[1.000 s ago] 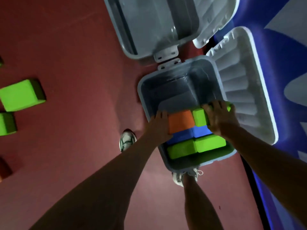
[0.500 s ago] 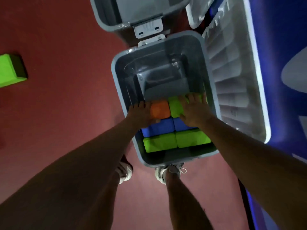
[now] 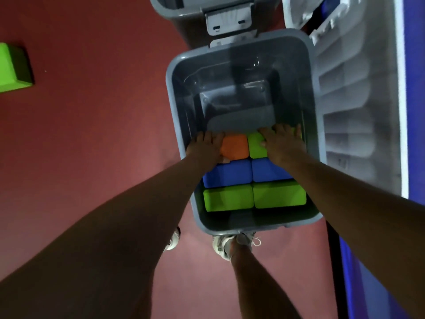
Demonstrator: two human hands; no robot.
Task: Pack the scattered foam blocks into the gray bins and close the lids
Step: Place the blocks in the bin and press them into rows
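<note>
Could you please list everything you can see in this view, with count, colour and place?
gray bin: one, gray, centre, open
bin lid: one, pale gray, swung open to the right
second gray bin: one, top edge, latches meeting
orange foam block: one, far row
green foam blocks: three in bin
blue foam blocks: two, middle row
loose green foam block: one, red floor, left
shoes: two, white
left hand: presses orange block
right hand: presses green block

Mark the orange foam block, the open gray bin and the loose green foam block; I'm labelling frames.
orange foam block [image 3: 235,148], head view, top face.
open gray bin [image 3: 170,107], head view, left rim.
loose green foam block [image 3: 13,67], head view, top face.
</note>
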